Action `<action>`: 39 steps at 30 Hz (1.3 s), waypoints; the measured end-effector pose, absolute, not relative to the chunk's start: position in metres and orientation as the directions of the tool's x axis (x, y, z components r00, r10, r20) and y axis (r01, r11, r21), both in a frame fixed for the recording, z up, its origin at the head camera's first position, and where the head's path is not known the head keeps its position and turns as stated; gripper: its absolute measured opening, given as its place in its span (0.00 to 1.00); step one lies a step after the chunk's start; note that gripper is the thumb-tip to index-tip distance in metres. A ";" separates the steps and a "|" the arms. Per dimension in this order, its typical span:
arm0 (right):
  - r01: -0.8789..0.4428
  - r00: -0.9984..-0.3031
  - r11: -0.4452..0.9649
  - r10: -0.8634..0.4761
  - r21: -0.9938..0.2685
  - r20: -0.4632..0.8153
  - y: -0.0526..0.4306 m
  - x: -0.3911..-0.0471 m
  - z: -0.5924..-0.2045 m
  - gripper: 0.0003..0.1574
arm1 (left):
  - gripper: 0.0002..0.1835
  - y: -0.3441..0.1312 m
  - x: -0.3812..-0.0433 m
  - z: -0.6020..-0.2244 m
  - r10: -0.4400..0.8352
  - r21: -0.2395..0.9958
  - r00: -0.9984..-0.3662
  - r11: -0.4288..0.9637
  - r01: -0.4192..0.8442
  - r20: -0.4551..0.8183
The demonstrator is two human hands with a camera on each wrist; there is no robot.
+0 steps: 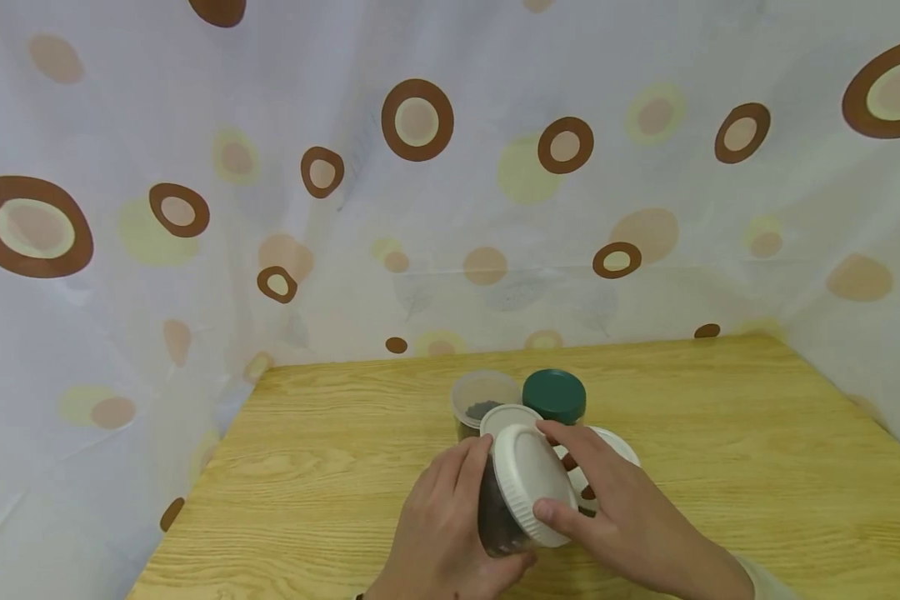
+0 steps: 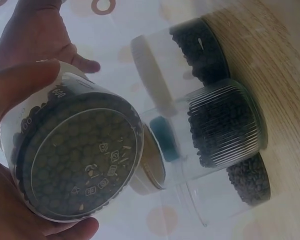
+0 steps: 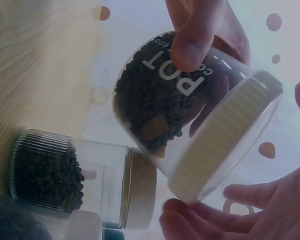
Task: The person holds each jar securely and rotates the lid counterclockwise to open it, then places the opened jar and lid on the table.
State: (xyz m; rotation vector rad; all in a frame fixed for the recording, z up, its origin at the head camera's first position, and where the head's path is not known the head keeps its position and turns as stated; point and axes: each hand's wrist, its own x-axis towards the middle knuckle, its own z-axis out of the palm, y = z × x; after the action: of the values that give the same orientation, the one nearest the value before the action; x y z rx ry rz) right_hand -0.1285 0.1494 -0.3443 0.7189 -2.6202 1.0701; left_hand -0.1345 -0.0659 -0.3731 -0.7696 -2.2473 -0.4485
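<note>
My left hand (image 1: 442,517) grips a clear plastic jar (image 3: 155,95) of dark beans, tilted, its white ribbed lid (image 1: 536,483) facing up to the right. White lettering marks its side, and the beans (image 2: 80,155) show through its base in the left wrist view. Around the lid my right hand (image 1: 630,512) has its fingers spread, the thumb at the near rim. From the right wrist view, fingertips (image 3: 177,207) of that hand sit right at the lid's lower edge, while another finger stands apart from it.
Close behind the held jar stand several other jars: one with a green lid (image 1: 555,396), one with a translucent lid (image 1: 487,387), a ribbed glass jar (image 2: 230,125) with dark grains, and one with a white lid (image 1: 618,446). A patterned curtain (image 1: 450,208) rises behind the wooden table (image 1: 307,467).
</note>
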 end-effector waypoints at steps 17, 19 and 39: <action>-0.693 -0.707 0.627 -0.497 -0.355 0.503 0.147 -0.129 -0.349 0.54 | 0.53 -0.069 -0.135 -0.378 0.408 0.052 -0.557 0.772 0.633 0.723; -0.714 -0.687 0.613 -0.517 -0.340 0.511 0.148 -0.130 -0.350 0.56 | 0.53 -0.071 -0.135 -0.377 0.411 0.047 -0.550 0.769 0.637 0.727; -0.457 -0.889 0.653 -0.351 -0.604 0.294 0.150 -0.130 -0.341 0.36 | 0.53 -0.069 -0.136 -0.373 0.406 0.048 -0.534 0.761 0.647 0.742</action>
State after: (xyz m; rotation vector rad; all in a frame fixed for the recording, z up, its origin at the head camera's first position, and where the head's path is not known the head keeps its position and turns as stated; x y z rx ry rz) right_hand -0.1304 0.1502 -0.3409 0.6680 -2.7173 1.0548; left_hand -0.1362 -0.0690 -0.3731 -0.7833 -2.2047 -0.4115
